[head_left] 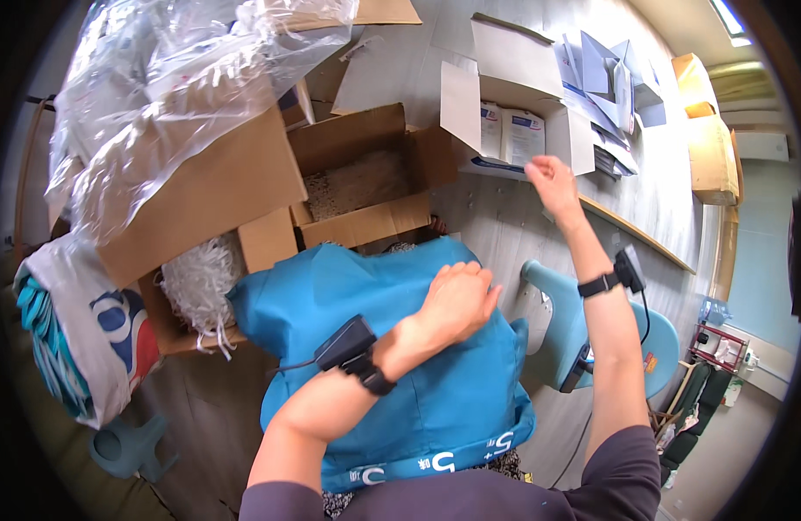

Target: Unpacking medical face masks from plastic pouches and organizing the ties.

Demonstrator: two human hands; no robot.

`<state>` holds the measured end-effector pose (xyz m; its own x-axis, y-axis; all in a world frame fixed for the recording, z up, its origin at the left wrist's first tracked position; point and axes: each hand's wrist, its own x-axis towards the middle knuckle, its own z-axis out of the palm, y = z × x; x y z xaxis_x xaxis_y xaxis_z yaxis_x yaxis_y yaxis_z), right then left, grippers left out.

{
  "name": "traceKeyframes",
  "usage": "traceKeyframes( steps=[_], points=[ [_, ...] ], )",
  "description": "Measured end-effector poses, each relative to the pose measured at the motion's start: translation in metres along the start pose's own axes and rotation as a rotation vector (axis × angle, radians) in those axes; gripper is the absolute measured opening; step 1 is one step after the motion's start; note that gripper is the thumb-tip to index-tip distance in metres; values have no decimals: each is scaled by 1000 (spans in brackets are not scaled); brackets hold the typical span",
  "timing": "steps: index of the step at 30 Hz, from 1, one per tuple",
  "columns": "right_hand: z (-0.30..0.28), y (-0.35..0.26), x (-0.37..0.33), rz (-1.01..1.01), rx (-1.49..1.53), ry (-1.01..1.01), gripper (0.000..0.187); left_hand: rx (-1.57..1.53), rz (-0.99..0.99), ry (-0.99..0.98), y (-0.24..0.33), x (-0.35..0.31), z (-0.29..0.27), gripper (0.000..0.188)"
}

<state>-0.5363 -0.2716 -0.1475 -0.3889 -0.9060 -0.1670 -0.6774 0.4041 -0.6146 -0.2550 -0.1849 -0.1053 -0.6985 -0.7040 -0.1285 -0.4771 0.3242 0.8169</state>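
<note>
A blue cloth with white print (392, 382), apron-like, is spread over my lap. Above it is my left hand (457, 304), back up and fingers curled under; its palm is hidden. My right hand (554, 184) reaches farther out, fingers bent together, by the near right edge of an open white carton (576, 139). Whether anything small is between those fingers cannot be seen. White printed packets (523, 135) stand inside that carton. Black straps with small devices circle both wrists.
Open brown cartons (365, 224) stand left, one holding shredded white paper (201, 282). Clear plastic (192, 87) drapes over another. A printed bag (79, 326) holds teal cloth. Blue-grey folders (610, 82) lie beyond the white carton. A light-blue chair (656, 343) is right.
</note>
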Motion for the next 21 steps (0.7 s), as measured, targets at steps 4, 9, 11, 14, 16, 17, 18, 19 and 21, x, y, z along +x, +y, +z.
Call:
traceKeyframes(
  steps=[4, 9, 11, 14, 16, 17, 18, 19, 21],
  points=[
    [23, 48, 90, 147, -359, -3, 70, -70, -30, -94, -7, 21, -10, 23],
    [72, 92, 150, 382, -504, -59, 105, -113, -93, -58, -11, 33, -22, 21],
    [87, 113, 162, 449, -457, -11, 115, -121, -108, -45, -11, 36, -24, 19],
    [100, 107, 180, 449, -545, -109, 110, -139, -149, -17, -12, 40, -25, 17],
    [94, 125, 189, 485, -543, -142, 100, -155, -149, -22, -12, 42, -26, 17],
    [93, 135, 191, 502, -540, -158, 95, -158, -153, -39, -12, 42, -28, 17],
    [96, 129, 191, 503, -518, -154, 80, -159, -166, -45, -13, 43, -29, 17],
    [99, 117, 192, 497, -497, -150, 66, -160, -181, -44, -14, 44, -29, 16],
    [93, 125, 193, 361, -526, -176, 52, -173, -178, -24, -14, 44, -28, 16]
  ],
)
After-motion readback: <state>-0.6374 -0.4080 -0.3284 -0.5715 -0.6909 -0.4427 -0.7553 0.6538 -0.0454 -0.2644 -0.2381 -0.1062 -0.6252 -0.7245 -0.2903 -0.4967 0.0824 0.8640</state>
